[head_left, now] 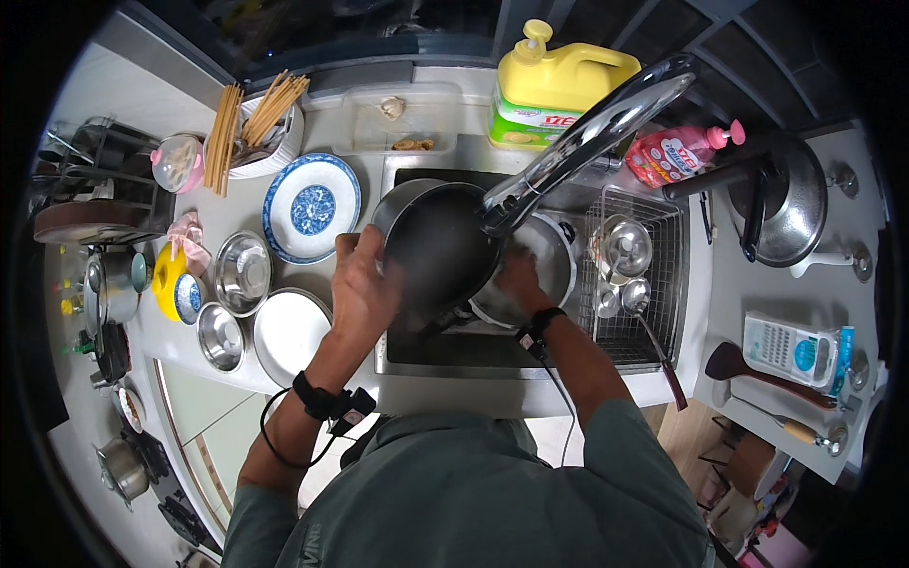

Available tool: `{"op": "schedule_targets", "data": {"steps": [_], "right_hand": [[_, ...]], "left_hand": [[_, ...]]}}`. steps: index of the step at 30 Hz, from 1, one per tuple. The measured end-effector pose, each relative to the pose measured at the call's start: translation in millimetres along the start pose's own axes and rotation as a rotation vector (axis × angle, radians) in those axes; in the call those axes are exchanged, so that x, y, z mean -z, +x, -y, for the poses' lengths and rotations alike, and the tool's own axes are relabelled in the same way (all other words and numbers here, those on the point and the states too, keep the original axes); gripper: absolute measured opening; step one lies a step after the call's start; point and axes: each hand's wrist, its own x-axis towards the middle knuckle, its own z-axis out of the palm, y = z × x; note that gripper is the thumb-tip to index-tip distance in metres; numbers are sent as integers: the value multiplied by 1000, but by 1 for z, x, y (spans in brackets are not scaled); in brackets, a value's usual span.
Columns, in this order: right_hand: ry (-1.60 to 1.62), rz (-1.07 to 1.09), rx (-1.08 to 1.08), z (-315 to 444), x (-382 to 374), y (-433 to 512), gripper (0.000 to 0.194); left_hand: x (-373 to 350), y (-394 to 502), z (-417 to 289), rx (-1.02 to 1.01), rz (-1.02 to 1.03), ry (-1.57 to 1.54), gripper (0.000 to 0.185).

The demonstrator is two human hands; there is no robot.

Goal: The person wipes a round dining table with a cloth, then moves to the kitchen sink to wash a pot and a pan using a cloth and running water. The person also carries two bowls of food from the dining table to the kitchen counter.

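Observation:
My left hand point(366, 284) grips the rim of a dark nonstick pan point(440, 245), which is tilted over the sink point(454, 358) under the chrome faucet point(589, 135). My right hand point(522, 277) is reaching into a light-coloured round pot point(564, 255) in the sink, just right of the pan; its fingers are blurred, and whether they hold anything cannot be made out. Behind the dark pan shows part of a grey metal pot point(405, 202). A wire basket point(664, 248) at the sink's right side holds a steel bowl point(628, 248) and a ladle point(636, 295).
Left of the sink are a blue-and-white plate point(312, 206), a white plate point(291, 337), steel bowls point(243, 273) and chopsticks point(224, 138). Behind it stand a plastic tray point(355, 128), a yellow detergent jug point(561, 78) and a pink bottle point(667, 156). A lidded pan hangs at right point(795, 206).

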Motion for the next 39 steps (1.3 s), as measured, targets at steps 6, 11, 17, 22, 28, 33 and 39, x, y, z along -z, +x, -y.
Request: {"op": "schedule_targets", "data": {"steps": [6, 11, 17, 22, 28, 33, 39], "right_hand": [[1167, 429, -110, 12, 16, -22, 41], [1563, 448, -237, 8, 139, -77, 41], [2060, 240, -88, 39, 232, -87, 51], [2046, -141, -289, 97, 213, -47, 21], [1128, -226, 336, 108, 154, -56, 20], [257, -223, 427, 56, 179, -95, 19], [614, -487, 366, 44, 234, -73, 21]], "left_hand": [[-1, 4, 2, -63, 2, 24, 25], [-1, 6, -2, -240, -124, 140, 26], [-19, -3, -12, -16, -25, 8, 28], [-52, -27, -34, -137, 8, 83, 48], [-58, -32, -52, -283, -52, 230, 38], [-51, -28, -55, -272, -52, 162, 56], [-57, -5, -54, -309, -28, 184, 52]]}}
